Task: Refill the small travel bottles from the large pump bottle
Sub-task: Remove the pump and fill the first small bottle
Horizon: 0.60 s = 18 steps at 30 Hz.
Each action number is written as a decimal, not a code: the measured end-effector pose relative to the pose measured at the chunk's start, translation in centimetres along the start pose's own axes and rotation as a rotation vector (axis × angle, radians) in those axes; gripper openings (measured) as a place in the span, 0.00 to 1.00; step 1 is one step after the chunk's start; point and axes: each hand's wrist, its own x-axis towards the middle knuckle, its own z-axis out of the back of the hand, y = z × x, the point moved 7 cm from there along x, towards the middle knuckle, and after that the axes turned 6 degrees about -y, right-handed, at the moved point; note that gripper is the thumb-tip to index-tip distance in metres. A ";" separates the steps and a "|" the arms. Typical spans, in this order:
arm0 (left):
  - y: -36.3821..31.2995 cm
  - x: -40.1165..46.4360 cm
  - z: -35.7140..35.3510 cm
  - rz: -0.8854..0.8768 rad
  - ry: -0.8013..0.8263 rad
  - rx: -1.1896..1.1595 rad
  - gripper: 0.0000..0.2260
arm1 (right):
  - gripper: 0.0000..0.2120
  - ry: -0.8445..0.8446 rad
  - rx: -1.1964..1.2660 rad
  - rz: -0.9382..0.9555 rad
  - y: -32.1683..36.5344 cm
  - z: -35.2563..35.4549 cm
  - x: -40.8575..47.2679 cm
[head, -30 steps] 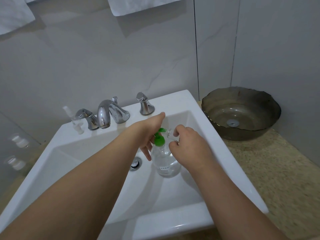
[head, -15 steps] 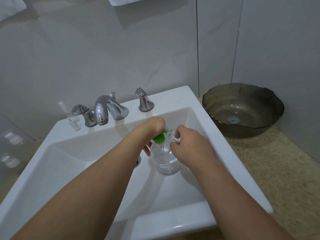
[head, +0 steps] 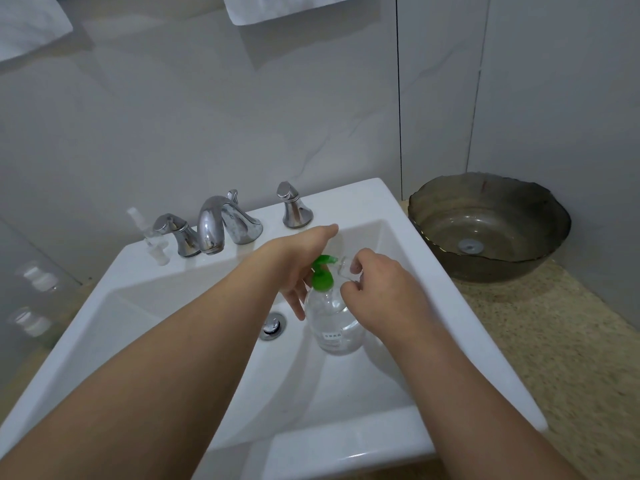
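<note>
Over the sink (head: 429,271) we rest our flat left hand (head: 299,261) on the pump bottle (head: 334,320), our right hand (head: 375,289) pinching a small bottle (head: 347,268).

We see a glossy white ceramic-looking sink (head: 433,271), smooth w/ soft reflections. At its back edge, the tap (head: 221,223) and two handles are polished chrome-like metal, mirror-shiny; the drain (head: 273,325) in the basin looks the same. The pump bottle (head: 334,323) is clear, glossy plastic w/ a smooth green plastic pump (head: 322,275). The small travel bottle (head: 346,270) is clear too, material unsure. Right of the sink, the counter (head: 554,341) is speckled, matt, stone-like; the bowl (head: 491,230) on it looks like smoky translucent glass. Wall tiles: smooth, faint sheen.
</note>
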 end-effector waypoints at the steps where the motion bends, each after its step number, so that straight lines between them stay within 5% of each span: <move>1: 0.0 0.0 -0.1 -0.004 -0.009 0.019 0.36 | 0.07 0.002 -0.001 -0.003 0.0 0.0 0.0; 10: -0.5 0.7 -0.2 -0.105 -0.215 0.102 0.15 | 0.08 0.026 -0.061 -0.048 -0.6 -0.4 -0.1; 18: -0.5 0.9 -0.5 -0.148 -0.269 0.132 0.14 | 0.05 0.048 -0.066 -0.060 -0.7 -1.0 -0.2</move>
